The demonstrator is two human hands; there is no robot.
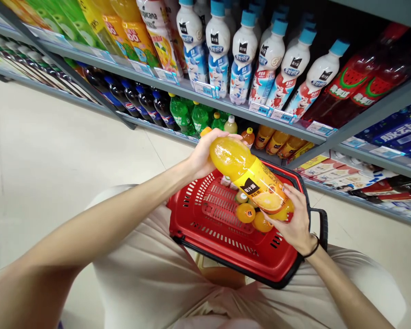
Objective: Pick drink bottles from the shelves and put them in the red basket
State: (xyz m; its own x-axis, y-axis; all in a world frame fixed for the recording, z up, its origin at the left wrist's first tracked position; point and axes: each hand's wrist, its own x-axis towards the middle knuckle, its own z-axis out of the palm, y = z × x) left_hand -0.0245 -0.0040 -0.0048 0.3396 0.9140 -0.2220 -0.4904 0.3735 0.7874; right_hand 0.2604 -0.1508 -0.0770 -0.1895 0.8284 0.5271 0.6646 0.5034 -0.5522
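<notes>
The juice bottle (251, 176) is orange-yellow, its yellow label (263, 189) printed with a black block, white characters and an orange slice. The shopping basket (188, 219) is red, black-rimmed. Partly covered, the bright oranges (245, 213) seem dark-stickered. White dairy-drink bottles (242, 59) wear sky-blue caps (248, 18); the trousers (140, 260) are beige.
</notes>
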